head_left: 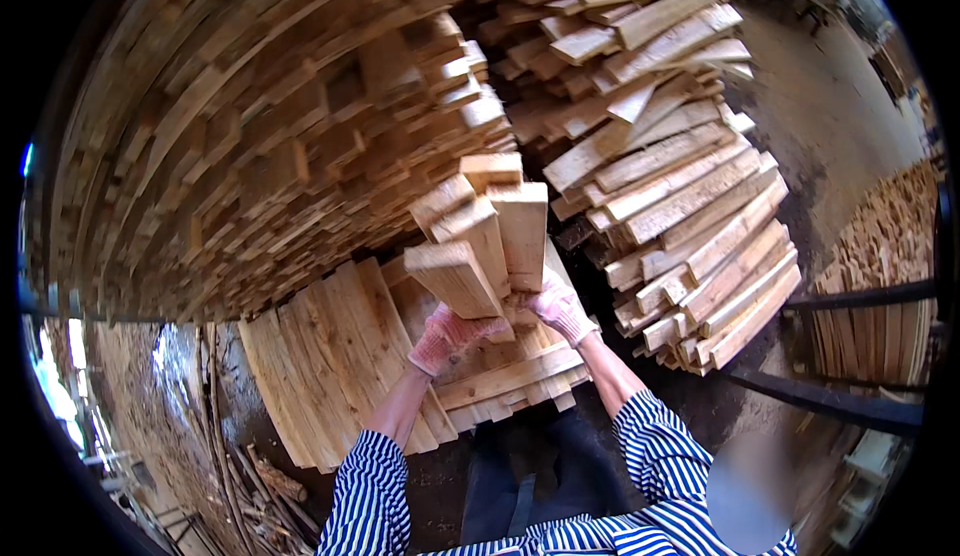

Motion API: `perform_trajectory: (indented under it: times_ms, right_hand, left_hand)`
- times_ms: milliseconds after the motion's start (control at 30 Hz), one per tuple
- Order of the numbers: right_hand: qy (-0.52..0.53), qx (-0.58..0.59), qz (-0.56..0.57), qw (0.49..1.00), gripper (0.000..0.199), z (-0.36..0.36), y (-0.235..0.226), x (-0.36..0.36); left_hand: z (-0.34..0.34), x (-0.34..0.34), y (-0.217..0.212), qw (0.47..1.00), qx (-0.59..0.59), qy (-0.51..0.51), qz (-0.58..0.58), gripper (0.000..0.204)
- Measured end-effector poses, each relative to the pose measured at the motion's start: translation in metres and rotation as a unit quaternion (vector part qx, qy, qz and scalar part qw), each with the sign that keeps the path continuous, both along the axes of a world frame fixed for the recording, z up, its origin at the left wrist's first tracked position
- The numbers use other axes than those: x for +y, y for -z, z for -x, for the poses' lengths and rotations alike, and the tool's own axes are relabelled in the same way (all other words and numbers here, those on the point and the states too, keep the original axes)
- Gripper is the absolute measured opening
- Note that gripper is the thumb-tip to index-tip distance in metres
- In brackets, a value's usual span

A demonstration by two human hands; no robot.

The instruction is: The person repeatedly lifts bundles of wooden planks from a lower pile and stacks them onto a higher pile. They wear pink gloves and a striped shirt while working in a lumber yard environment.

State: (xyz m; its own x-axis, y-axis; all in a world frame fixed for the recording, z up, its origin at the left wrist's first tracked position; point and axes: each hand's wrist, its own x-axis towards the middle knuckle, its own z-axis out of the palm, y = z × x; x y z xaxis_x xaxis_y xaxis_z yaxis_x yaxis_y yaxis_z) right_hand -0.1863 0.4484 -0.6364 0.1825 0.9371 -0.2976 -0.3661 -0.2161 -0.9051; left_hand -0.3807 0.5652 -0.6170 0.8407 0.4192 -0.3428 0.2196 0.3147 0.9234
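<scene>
Several short wooden planks (522, 241) stand bunched together and tilted in front of me, their cut ends toward the top. My left hand (452, 338), in a pink and white work glove, is closed around the lower end of the nearest plank. On the other side my right hand (562, 309), gloved alike, grips the bunch low at its right edge. Some fingertips are hidden behind the wood. Under both hands lies a low stack of flat boards (335, 341), with a few boards (515, 381) lying crosswise at its near side.
A tall wall of stacked lumber (270, 146) rises at the left and far side. Another pile of planks (690, 196) stands at the right. Thin poles (215, 426) lie on the ground at lower left. Dark bars (830, 401) cross the right side before more upright boards (870, 336).
</scene>
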Motion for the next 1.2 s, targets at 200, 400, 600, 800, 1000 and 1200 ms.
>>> perform_trajectory:
  times_ms: [200, 400, 600, 800, 1000, 1200]
  right_hand:
    - [-0.014, -0.076, 0.001, 0.997, 0.092, 0.043, -0.065, -0.017]
    - [-0.053, -0.029, 0.087, 0.994, 0.105, 0.089, 0.025, -0.038]
    - [-0.026, -0.340, 0.254, 0.905, 0.100, 0.089, 0.101, -0.002]
    - [-0.021, -0.598, 0.133, 0.790, 0.087, 0.119, 0.108, -0.019]
    - [-0.008, -0.544, 0.139, 0.827, 0.082, 0.187, 0.082, -0.003]
    - [-0.074, -0.470, 0.159, 0.865, 0.072, 0.283, 0.100, 0.065]
  left_hand:
    - [0.099, -0.026, 0.055, 0.958, -0.012, -0.152, 0.241, 0.041]
    - [0.156, -0.088, 0.086, 0.868, -0.048, -0.318, 0.377, 0.048]
    - [0.221, -0.082, 0.095, 0.855, 0.047, -0.413, 0.310, 0.059]
    - [0.289, -0.036, 0.107, 0.860, -0.033, -0.388, 0.331, 0.062]
    - [0.316, -0.019, 0.117, 0.843, 0.049, -0.472, 0.254, 0.058]
    - [0.299, -0.012, 0.115, 0.856, 0.006, -0.434, 0.281, 0.056]
